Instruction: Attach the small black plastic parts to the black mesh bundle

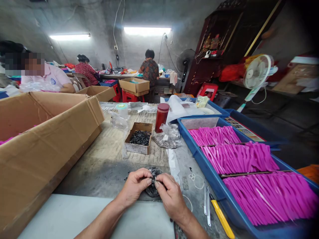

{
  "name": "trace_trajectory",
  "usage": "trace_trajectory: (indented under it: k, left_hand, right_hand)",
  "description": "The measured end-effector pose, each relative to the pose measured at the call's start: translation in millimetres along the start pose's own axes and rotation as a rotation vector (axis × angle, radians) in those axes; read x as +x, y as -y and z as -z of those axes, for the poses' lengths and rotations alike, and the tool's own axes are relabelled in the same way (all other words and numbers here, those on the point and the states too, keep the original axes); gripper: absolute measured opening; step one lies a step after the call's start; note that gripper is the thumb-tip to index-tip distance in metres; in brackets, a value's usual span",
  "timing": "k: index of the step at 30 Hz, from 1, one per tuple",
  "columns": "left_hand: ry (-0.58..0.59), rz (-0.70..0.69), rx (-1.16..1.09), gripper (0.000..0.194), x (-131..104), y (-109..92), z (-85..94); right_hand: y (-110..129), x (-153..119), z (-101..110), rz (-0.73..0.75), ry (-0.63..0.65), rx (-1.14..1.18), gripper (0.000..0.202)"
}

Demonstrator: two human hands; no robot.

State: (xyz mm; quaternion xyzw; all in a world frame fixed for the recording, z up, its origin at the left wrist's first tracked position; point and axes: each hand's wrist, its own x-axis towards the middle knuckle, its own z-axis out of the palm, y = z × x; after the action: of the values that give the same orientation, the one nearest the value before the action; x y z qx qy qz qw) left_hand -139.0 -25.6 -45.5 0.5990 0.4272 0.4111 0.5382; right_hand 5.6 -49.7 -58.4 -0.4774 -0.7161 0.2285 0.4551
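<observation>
My left hand [137, 186] and my right hand [170, 192] meet at the front middle of the table, thumbs and forefingers pinched close together. Between the fingertips is a small black piece [153, 179], too small to name. Just beneath lies a round dark dish [152, 191] with black bits in it, partly covered by my hands. Beyond it stands a small cardboard box [137, 148] full of small black parts [140, 137]. A plastic bag of small metal parts [169, 137] rests beside that box.
A big cardboard box [57, 132] borders the left. On the right, a blue tray [199, 156] holds rows of magenta plastic pieces [239, 156]. A yellow-handled tool [221, 217] and metal strips [206, 205] lie beside it. A red canister [161, 118] stands behind; people sit farther back.
</observation>
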Motion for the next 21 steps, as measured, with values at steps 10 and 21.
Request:
trace_trajectory:
  k: [10,21]
  left_hand:
    - [0.061,-0.091,0.139,0.017,-0.4,-2.9,2.4]
    - [0.082,-0.104,0.184,0.017,-0.5,-4.9,4.0]
  right_hand:
    - [-0.5,-0.8,0.3,-0.039,0.039,0.022,0.014]
    - [1.1,-1.1,0.9,-0.070,0.067,0.024,0.014]
